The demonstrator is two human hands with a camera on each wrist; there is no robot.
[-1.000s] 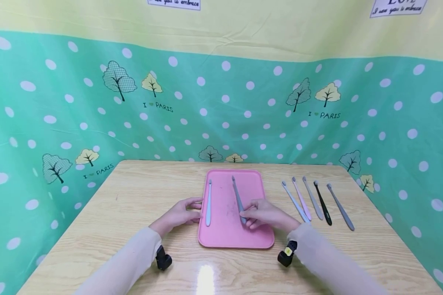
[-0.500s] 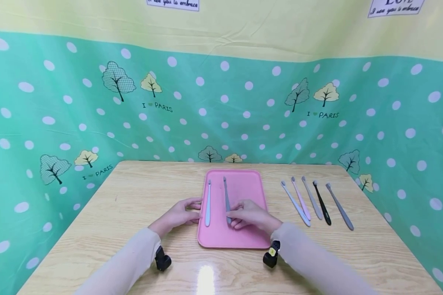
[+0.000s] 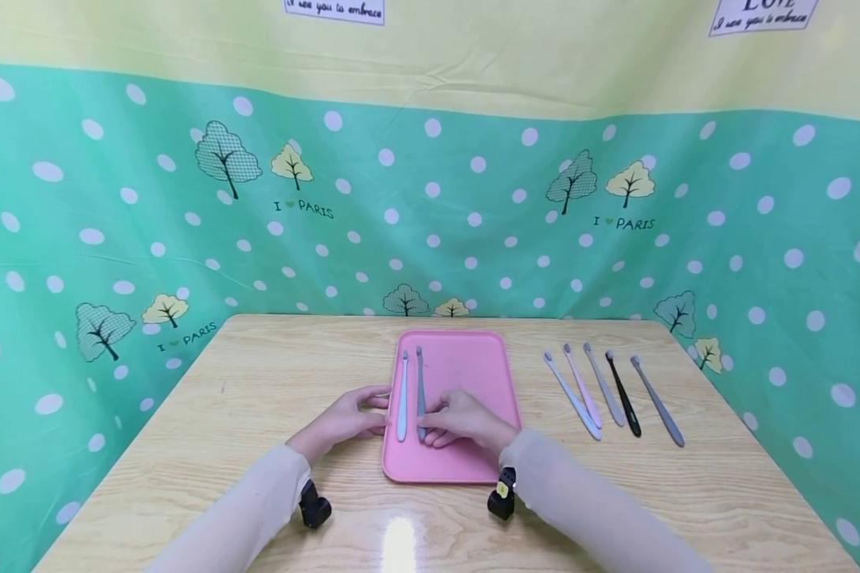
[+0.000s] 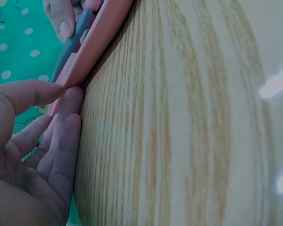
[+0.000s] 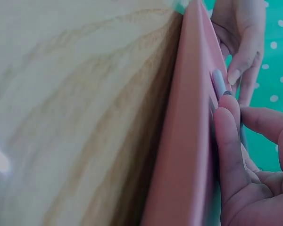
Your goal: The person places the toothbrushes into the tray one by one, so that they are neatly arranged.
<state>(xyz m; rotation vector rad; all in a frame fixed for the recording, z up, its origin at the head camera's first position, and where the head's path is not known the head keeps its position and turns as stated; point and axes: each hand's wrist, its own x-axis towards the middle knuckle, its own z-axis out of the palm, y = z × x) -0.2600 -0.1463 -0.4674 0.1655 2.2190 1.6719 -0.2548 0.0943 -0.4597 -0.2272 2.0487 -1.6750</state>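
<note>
A pink tray [image 3: 466, 461] lies on the table in the head view. My left hand [image 3: 347, 418] is at its left side; in the left wrist view the thumb [image 4: 37, 94] meets the rim and the other fingers bend against the outer wall, gripping the edge. Along that side of the tray lies a light blue toothbrush [image 3: 403, 406], bristle head away from me. Just right of it, roughly parallel, is a dark grey-blue toothbrush [image 3: 420, 382]. My right hand [image 3: 462, 418] pinches its handle end between thumb and fingers, low over the tray floor.
Right of the tray, several toothbrushes lie side by side on the wooden table [image 3: 294, 350]: a light blue one [image 3: 573, 396], a pink one [image 3: 584, 387], a grey one [image 3: 605, 386], a black one [image 3: 623, 395] and a dark grey one [image 3: 658, 402]. A patterned curtain [image 3: 430, 199] stands behind.
My right hand has moved left across the tray with the dark grey-blue toothbrush, which has turned from slanted to nearly parallel beside the light blue one. The left hand keeps its place.
</note>
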